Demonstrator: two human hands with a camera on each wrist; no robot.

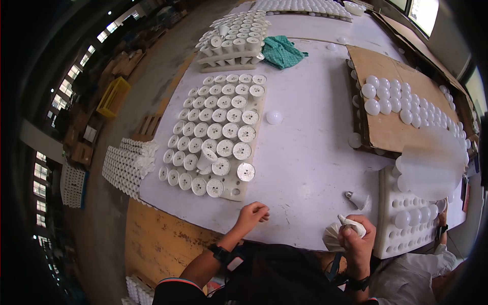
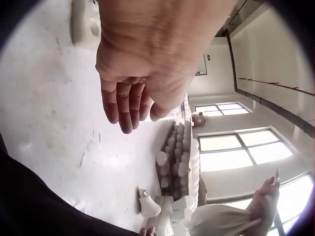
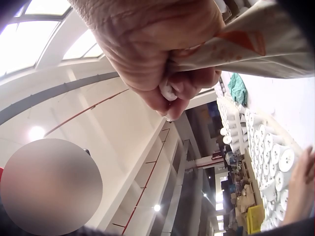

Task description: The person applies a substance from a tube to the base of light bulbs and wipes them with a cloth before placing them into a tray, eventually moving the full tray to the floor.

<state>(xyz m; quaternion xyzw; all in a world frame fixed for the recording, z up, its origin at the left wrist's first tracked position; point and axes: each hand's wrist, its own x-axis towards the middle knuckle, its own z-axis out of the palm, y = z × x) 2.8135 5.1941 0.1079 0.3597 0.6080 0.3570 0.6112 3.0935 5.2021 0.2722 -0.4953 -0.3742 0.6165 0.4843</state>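
The left hand (image 1: pixel 252 216) hangs over the table near its front edge, fingers loosely curled and holding nothing; in the left wrist view the left hand (image 2: pixel 125 101) shows its fingers bent downward. In the right hand (image 1: pixel 358 236) is the gathered neck of a whitish bag (image 1: pixel 333 236), its body hanging beside the fist. The right wrist view shows the right hand (image 3: pixel 167 64) gripping the bag (image 3: pixel 256 42), which has orange print. Beyond the bag, a bulb with a metal base (image 1: pixel 359 200) lies on the table. White cups (image 1: pixel 214 131) stand in rows on a foam tray left of centre.
A single round bulb (image 1: pixel 274 118) lies by the cup tray. Stacked cups (image 1: pixel 236 43) and a green cloth (image 1: pixel 283 52) are at the back. On the right are cardboard (image 1: pixel 376 129) with round bulbs, a foam tray (image 1: pixel 386 223), and another person's sleeve (image 1: pixel 417 269).
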